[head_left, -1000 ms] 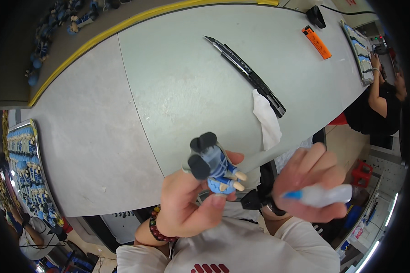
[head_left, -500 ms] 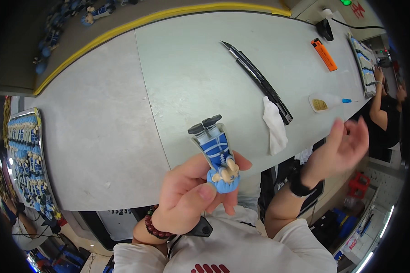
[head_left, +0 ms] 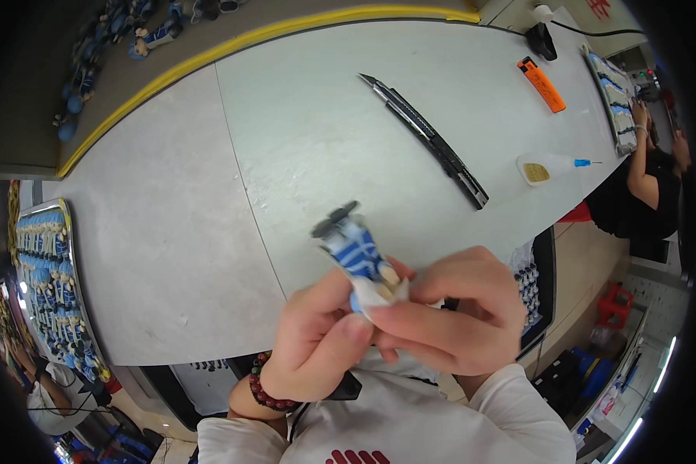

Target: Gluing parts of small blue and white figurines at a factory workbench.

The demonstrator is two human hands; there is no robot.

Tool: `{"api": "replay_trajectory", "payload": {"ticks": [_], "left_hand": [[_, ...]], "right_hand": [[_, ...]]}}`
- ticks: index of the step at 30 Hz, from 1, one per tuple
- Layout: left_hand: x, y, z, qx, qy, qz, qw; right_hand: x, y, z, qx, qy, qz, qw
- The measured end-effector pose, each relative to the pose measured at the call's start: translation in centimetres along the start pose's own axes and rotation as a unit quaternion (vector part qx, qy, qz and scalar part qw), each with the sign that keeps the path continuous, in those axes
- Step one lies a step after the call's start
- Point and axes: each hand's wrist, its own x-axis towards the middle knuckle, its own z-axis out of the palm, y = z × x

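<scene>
My left hand (head_left: 317, 329) is closed around a small toy figurine (head_left: 357, 246) in a blue and white outfit with dark shoes, its feet pointing away from me. In my right hand (head_left: 460, 313) a white cloth (head_left: 379, 295) is pinched between the fingers and pressed on the figurine's head. The cloth and fingers cover most of the head, and motion blurs both. On the table beyond lie a black utility knife (head_left: 429, 139), blade toward the far side, and a small glue bottle (head_left: 545, 168) with a blue needle tip.
An orange box-cutter-sized strip (head_left: 541, 85) lies at the far right, near a black clip-like object (head_left: 541, 40). Trays of figurines stand at the left (head_left: 73, 286) and far right (head_left: 595, 85). More figurines (head_left: 155, 39) lie past the yellow edge (head_left: 271, 39). A co-worker (head_left: 642, 182) sits at right.
My right hand has come in from the right. The white cloth has left the table and is now in it, against the figurine's head. My left hand still holds the figurine.
</scene>
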Motion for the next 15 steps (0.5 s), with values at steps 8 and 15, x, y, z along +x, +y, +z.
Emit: {"api": "replay_trajectory", "payload": {"ticks": [8, 15], "left_hand": [[0.1, -0.5, 1.7, 0.110, 0.122, -0.022, 0.986], [0.3, -0.3, 2.0, 0.089, 0.130, -0.002, 0.988]], "right_hand": [[-0.5, -0.6, 0.4, -0.024, 0.037, 0.048, 0.998], [-1.2, -0.1, -0.6, 0.011, 0.045, 0.023, 0.999]]}}
